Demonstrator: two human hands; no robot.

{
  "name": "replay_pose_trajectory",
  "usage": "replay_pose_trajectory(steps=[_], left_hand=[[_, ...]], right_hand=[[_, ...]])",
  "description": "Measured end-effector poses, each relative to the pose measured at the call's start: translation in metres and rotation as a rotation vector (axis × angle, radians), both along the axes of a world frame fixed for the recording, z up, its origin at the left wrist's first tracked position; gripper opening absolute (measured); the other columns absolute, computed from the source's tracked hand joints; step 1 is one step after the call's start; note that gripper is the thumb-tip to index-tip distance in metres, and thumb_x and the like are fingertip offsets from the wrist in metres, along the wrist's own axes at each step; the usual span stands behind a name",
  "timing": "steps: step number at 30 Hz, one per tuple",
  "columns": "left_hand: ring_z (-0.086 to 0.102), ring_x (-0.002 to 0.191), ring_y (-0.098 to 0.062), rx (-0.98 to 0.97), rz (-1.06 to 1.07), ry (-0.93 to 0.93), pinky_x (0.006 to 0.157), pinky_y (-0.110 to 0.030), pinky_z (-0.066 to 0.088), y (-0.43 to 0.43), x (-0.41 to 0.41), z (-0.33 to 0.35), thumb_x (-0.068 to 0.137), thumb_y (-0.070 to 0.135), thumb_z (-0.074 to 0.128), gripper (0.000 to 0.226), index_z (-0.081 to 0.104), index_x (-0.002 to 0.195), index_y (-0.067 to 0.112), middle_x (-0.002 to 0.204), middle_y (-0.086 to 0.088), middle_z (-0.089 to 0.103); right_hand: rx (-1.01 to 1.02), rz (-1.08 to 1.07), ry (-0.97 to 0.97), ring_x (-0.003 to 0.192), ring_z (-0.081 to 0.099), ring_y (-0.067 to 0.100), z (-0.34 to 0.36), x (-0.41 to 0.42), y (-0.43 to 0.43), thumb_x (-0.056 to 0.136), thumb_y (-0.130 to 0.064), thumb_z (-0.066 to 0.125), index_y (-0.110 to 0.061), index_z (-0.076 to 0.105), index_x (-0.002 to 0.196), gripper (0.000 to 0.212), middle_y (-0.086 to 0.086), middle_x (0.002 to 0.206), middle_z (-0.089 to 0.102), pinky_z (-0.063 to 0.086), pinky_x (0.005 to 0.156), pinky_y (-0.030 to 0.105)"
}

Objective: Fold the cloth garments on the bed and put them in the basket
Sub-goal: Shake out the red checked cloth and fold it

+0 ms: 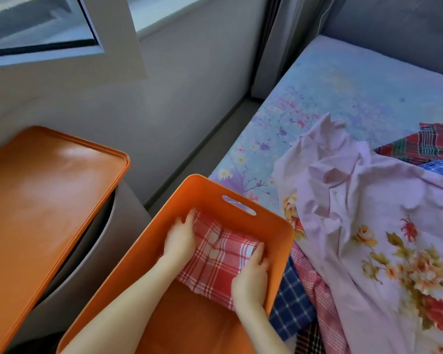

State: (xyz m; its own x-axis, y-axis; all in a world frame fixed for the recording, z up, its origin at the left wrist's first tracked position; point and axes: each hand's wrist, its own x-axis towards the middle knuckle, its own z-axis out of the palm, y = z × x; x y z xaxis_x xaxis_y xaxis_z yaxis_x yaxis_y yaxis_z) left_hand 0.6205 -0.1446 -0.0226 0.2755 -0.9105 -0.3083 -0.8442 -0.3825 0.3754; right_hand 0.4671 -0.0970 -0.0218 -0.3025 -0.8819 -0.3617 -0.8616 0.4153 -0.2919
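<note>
Your orange basket (274,226), lower centre of the frame, overhangs the bed (343,80) edge and could tip under pressing. Inside it, the red checked cloth (215,259) may unfold. Your left hand (179,241) lies flat; your right hand (250,279) seemingly grips its edge.

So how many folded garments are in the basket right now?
1. A red plaid folded cloth lies at the far end of the orange basket, under the left hand and right hand. Nothing else shows inside.
</note>
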Motion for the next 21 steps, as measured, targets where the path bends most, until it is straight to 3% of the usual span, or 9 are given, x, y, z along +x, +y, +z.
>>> replay_pose_trajectory(steps=[3, 5, 7, 9, 11, 14, 16, 18, 21], left_hand=[[0.024, 0.142, -0.030, -0.048, -0.229, -0.205, 0.112, -0.044, 0.028, 0.013, -0.003, -0.010, 0.089, 0.021, 0.061, 0.075, 0.019, 0.150, 0.023, 0.154, -0.010, 0.024], [0.046, 0.129, -0.031, -0.063, -0.442, -0.291, 0.101, -0.046, 0.042, 0.024, -0.002, -0.027, 0.064, 0.018, 0.085, 0.078, 0.051, 0.134, 0.015, 0.138, -0.012, 0.051], [0.051, 0.122, -0.030, -0.061, -0.513, -0.324, 0.094, -0.047, 0.045, 0.033, 0.001, -0.051, 0.052, 0.014, 0.089, 0.073, 0.063, 0.121, 0.011, 0.126, -0.011, 0.061], [0.035, 0.130, -0.027, -0.034, -0.478, -0.283, 0.108, -0.047, 0.031, 0.036, 0.000, -0.068, 0.072, 0.020, 0.074, 0.061, 0.056, 0.129, 0.013, 0.137, -0.010, 0.052], [0.026, 0.134, -0.026, -0.050, -0.438, -0.274, 0.119, -0.042, 0.009, 0.033, 0.001, -0.086, 0.089, 0.031, 0.043, 0.051, 0.046, 0.138, 0.016, 0.145, -0.009, 0.040], [-0.009, 0.139, -0.018, 0.089, -0.412, -0.174, 0.116, -0.036, -0.011, 0.015, 0.001, -0.102, 0.084, 0.051, -0.003, 0.070, 0.003, 0.147, 0.021, 0.152, 0.000, -0.006], [-0.022, 0.137, -0.013, 0.060, -0.426, -0.156, 0.113, -0.031, -0.022, 0.001, 0.004, -0.118, 0.075, 0.060, -0.021, 0.077, -0.014, 0.142, 0.023, 0.149, 0.006, -0.020], [-0.012, 0.142, -0.016, 0.044, -0.497, -0.188, 0.109, -0.027, -0.028, -0.017, 0.003, -0.135, 0.076, 0.063, -0.026, 0.082, -0.006, 0.145, 0.022, 0.153, 0.003, -0.009], [0.028, 0.141, -0.026, 0.028, -0.578, -0.328, 0.107, -0.028, -0.030, -0.044, -0.003, -0.133, 0.089, 0.053, -0.013, 0.081, 0.033, 0.145, 0.016, 0.150, -0.007, 0.033]], right_hand=[[0.123, 0.209, 0.165, 0.137, 0.026, 0.037, -0.016, 0.006, 0.002, 0.091, -0.002, 0.045, -0.017, 0.000, 0.151, 0.076, 0.022, 0.154, 0.002, 0.040, 0.105, 0.040], [0.252, 0.345, 0.206, 0.143, 0.005, 0.041, -0.019, 0.014, 0.005, 0.096, -0.005, 0.040, -0.017, -0.002, 0.151, 0.071, 0.024, 0.155, -0.009, 0.027, 0.113, 0.047], [0.373, 0.461, 0.246, 0.142, -0.003, 0.044, -0.024, 0.023, 0.001, 0.097, -0.004, 0.036, -0.016, -0.004, 0.151, 0.067, 0.026, 0.154, -0.011, 0.016, 0.116, 0.051], [0.451, 0.539, 0.297, 0.141, -0.005, 0.047, -0.032, 0.030, -0.008, 0.097, -0.005, 0.039, -0.015, -0.006, 0.150, 0.071, 0.027, 0.153, -0.012, 0.008, 0.114, 0.056], [0.515, 0.560, 0.323, 0.141, -0.006, 0.047, -0.045, 0.030, -0.017, 0.095, -0.006, 0.045, -0.015, -0.009, 0.150, 0.077, 0.027, 0.153, -0.014, 0.007, 0.113, 0.057], [0.588, 0.491, 0.310, 0.143, -0.007, 0.040, -0.066, 0.021, -0.028, 0.094, -0.005, 0.047, -0.017, -0.013, 0.149, 0.082, 0.021, 0.155, -0.017, 0.017, 0.113, 0.053], [0.608, 0.426, 0.269, 0.144, -0.008, 0.036, -0.075, 0.015, -0.033, 0.093, -0.004, 0.046, -0.019, -0.015, 0.149, 0.083, 0.020, 0.155, -0.019, 0.021, 0.113, 0.050], [0.614, 0.384, 0.245, 0.144, -0.009, 0.035, -0.084, 0.013, -0.037, 0.093, -0.004, 0.047, -0.019, -0.016, 0.148, 0.085, 0.020, 0.154, -0.021, 0.023, 0.113, 0.048], [0.631, 0.351, 0.255, 0.144, -0.010, 0.035, -0.091, 0.018, -0.047, 0.093, -0.005, 0.045, -0.019, -0.017, 0.148, 0.083, 0.020, 0.154, -0.021, 0.029, 0.109, 0.049]])
